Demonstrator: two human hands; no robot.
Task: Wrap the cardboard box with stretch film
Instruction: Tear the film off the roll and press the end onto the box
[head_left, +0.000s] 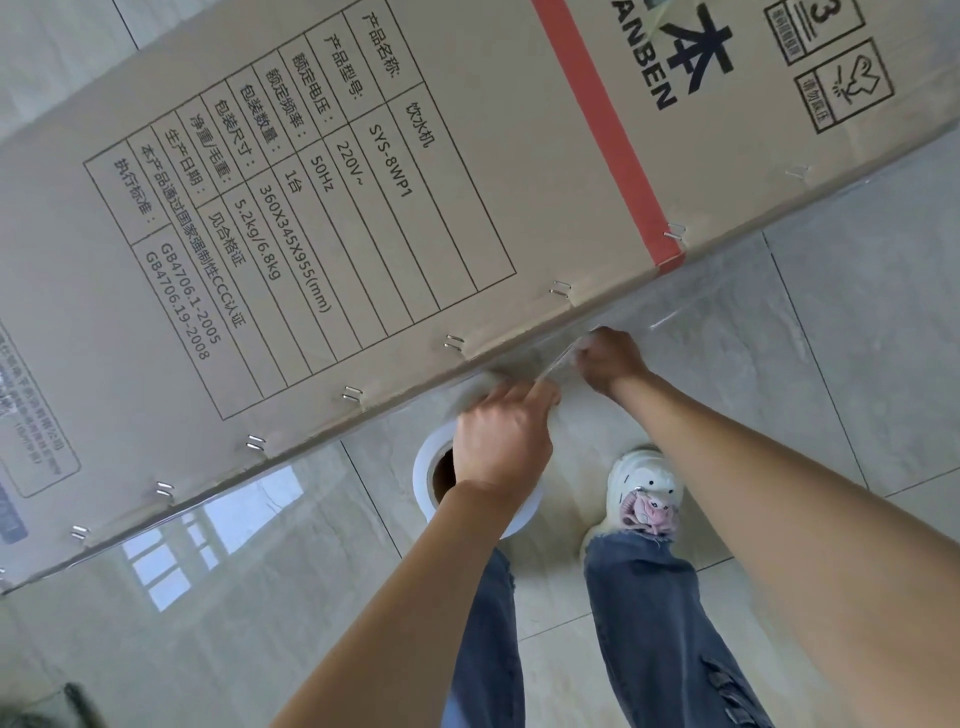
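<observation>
A long cardboard box with printed tables, a red stripe and a stapled edge lies across the tiled floor. A white roll of stretch film with a brown core stands on the floor beside the box's near edge, partly hidden by my left wrist. My left hand is closed on a bunched strand of clear film just above the roll. My right hand pinches the same strand a little further right, next to the box edge. Clear film spreads thin from there along the box's side.
Glossy pale floor tiles reflect a window. My legs in blue jeans and a white shoe stand close to the roll. A dark object sits at the bottom left corner.
</observation>
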